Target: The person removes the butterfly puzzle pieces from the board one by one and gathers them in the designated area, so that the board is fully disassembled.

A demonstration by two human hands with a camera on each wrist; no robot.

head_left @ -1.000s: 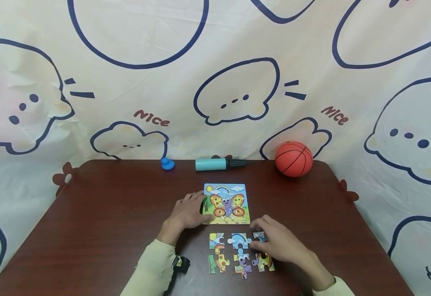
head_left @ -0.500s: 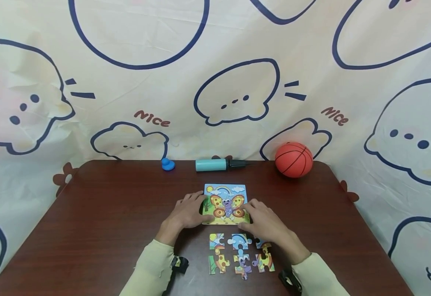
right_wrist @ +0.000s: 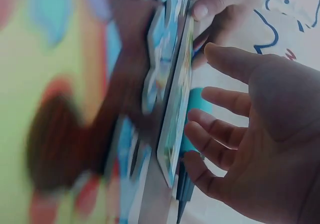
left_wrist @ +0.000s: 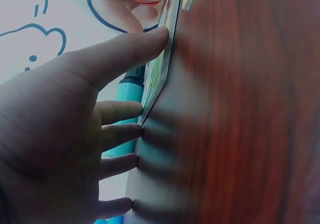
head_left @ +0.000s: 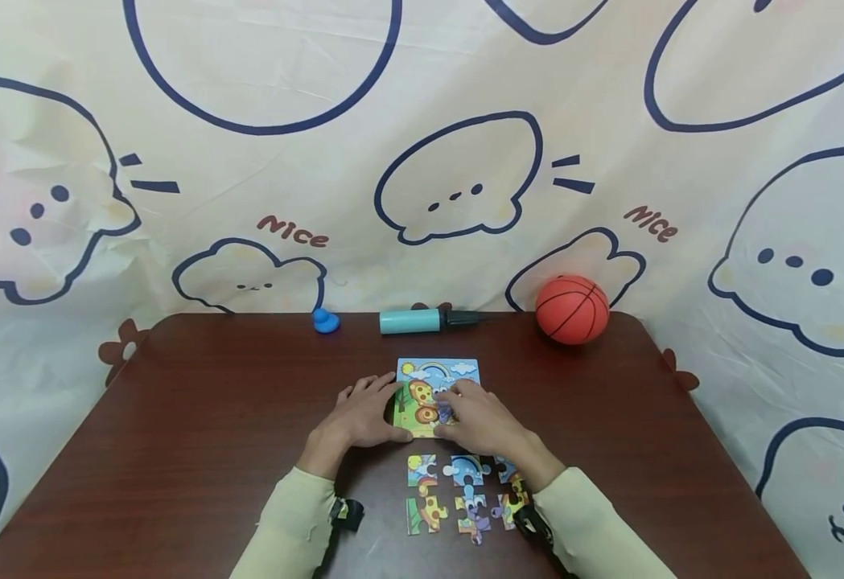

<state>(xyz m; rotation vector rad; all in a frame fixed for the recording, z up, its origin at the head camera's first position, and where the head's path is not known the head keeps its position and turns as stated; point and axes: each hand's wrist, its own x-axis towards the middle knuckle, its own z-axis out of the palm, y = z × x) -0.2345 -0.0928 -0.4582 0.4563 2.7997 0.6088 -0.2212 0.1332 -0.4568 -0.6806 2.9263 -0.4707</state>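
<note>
A square butterfly picture board [head_left: 416,394] lies on the dark brown table, partly hidden by my right hand. My left hand [head_left: 360,420] spans the board's left side, thumb at its near corner. In the left wrist view the left thumb [left_wrist: 135,49] touches the board's edge, and the other fingers are fairly straight. My right hand [head_left: 485,420] is over the board's right half. The right wrist view shows its fingers [right_wrist: 225,99] loosely bent with nothing between them. Several jigsaw pieces [head_left: 467,470] lie in two rows nearer me, the right ones partly under my right wrist.
Along the table's far edge are a small blue duck-shaped toy [head_left: 326,321], a teal hand pump [head_left: 410,322] with a black end, and a red toy basketball [head_left: 572,310]. Behind the table [head_left: 233,418] hangs a white cartoon-print cloth [head_left: 291,185].
My right hand has moved from the top-right jigsaw piece up and left over the picture board. My left hand stays at the board's left side. The pieces keep their places.
</note>
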